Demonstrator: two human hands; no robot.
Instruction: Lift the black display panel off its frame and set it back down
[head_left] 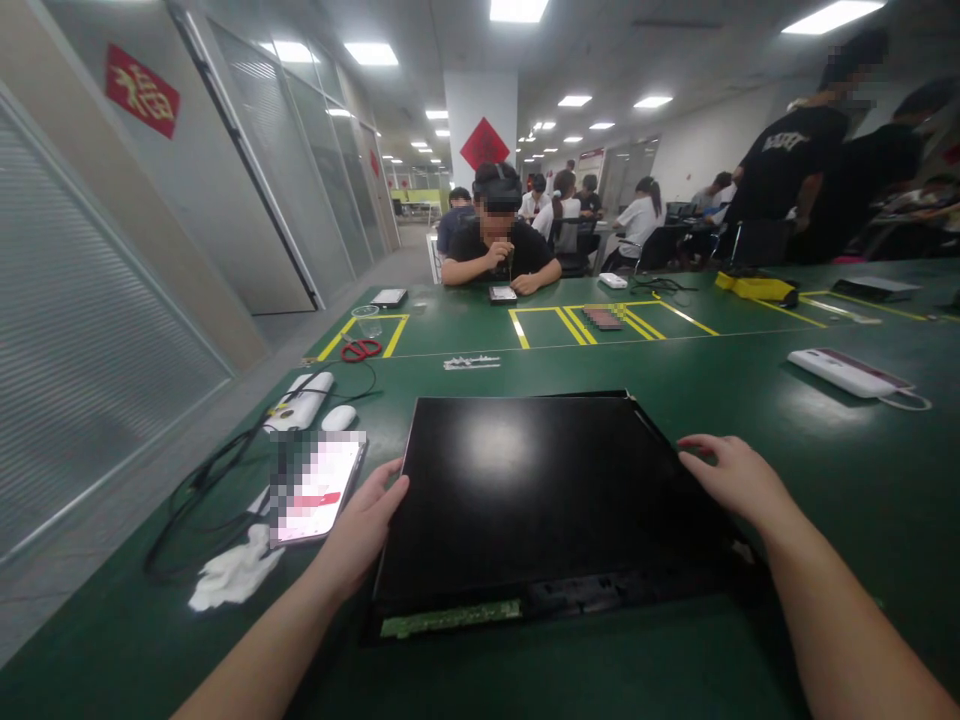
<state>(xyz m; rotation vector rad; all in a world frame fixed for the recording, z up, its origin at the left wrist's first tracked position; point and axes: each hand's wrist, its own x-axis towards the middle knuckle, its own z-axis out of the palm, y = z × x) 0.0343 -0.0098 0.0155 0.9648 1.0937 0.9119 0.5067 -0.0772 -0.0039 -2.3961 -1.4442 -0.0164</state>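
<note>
A black LCD screen panel, with a green circuit strip along its near edge, lies before me. It sits askew over a dark frame whose edge shows at the right and back. My left hand grips the panel's left edge, thumb at the rim and fingers partly hidden. My right hand hovers beside the right edge, thumb and fingers apart, with nothing in it. Left of my left hand are a lit phone and a crumpled white tissue.
On the green table are a white mouse, a white power strip, black cables, red scissors and a white power bank. Small white pieces lie beyond the panel. A person sits opposite.
</note>
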